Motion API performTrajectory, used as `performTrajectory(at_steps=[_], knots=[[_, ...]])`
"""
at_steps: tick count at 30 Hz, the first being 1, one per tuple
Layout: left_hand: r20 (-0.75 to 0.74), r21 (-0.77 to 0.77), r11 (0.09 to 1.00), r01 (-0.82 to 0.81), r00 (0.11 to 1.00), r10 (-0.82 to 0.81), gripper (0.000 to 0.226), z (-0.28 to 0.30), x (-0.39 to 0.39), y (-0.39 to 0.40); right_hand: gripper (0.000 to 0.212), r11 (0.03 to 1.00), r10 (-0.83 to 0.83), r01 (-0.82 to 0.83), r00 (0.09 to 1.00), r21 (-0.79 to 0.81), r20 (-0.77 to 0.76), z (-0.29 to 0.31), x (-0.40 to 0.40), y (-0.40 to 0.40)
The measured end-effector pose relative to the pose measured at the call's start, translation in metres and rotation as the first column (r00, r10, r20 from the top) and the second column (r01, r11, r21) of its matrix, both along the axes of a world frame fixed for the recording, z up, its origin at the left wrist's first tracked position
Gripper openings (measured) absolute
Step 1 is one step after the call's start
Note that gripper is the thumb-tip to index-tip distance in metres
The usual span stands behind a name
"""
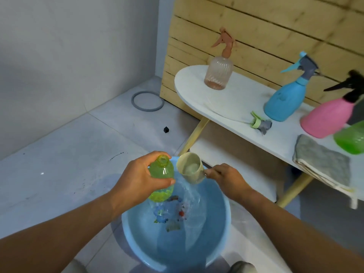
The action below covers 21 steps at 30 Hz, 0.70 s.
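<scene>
My left hand [136,179] grips a yellow-green clear bottle [162,178] with no cap, its open neck pointing up, held over a light blue basin [222,229] on the floor. My right hand [226,177] holds the handle of a beige cup [190,167], tilted toward the bottle's neck and touching its side. There is water inside the cup, and a stream of water runs down below it into the basin. The basin holds water and has a coloured picture on its bottom.
A white oval table [197,85] stands to the right, against a wooden slat wall. On it are a peach spray bottle [218,73], a blue one [285,99], a pink one [329,117], a green bottle [350,140], a loose spray head [261,125] and a grey cloth [321,164]. A grey ring [147,100] lies on the floor.
</scene>
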State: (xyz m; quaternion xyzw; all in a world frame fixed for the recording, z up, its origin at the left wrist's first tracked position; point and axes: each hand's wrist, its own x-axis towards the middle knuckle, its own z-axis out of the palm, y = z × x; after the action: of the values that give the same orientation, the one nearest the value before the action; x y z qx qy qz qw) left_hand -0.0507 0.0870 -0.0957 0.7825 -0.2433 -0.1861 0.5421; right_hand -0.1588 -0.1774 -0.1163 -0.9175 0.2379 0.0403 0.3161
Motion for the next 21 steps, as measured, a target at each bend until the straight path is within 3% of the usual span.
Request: performTrajectory(at_steps=[2, 5, 12, 21], knots=[[-0.003, -0.012, 1.000, 0.008, 1.000, -0.008, 0.052, 0.002, -0.002, 0.000, 0.036, 0.989, -0.032, 0.024, 0.998, 0.145, 0.052, 0.028, -0.004, -0.011], [0.000, -0.018, 1.000, 0.017, 1.000, -0.017, 0.053, 0.005, -0.004, -0.001, 0.038, 0.973, -0.044, 0.008, 0.988, 0.231, 0.150, 0.080, -0.009, -0.016], [-0.007, -0.011, 1.000, 0.022, 1.000, -0.022, 0.056, 0.007, -0.009, -0.006, 0.031, 0.961, -0.151, 0.019, 0.872, 0.275, 0.465, 0.179, 0.032, -0.031], [-0.067, -0.029, 0.999, 0.030, 0.997, -0.031, 0.057, 0.004, -0.009, -0.009, 0.027, 0.981, -0.195, 0.171, 0.898, 0.096, 0.394, 0.179, 0.118, -0.085]])
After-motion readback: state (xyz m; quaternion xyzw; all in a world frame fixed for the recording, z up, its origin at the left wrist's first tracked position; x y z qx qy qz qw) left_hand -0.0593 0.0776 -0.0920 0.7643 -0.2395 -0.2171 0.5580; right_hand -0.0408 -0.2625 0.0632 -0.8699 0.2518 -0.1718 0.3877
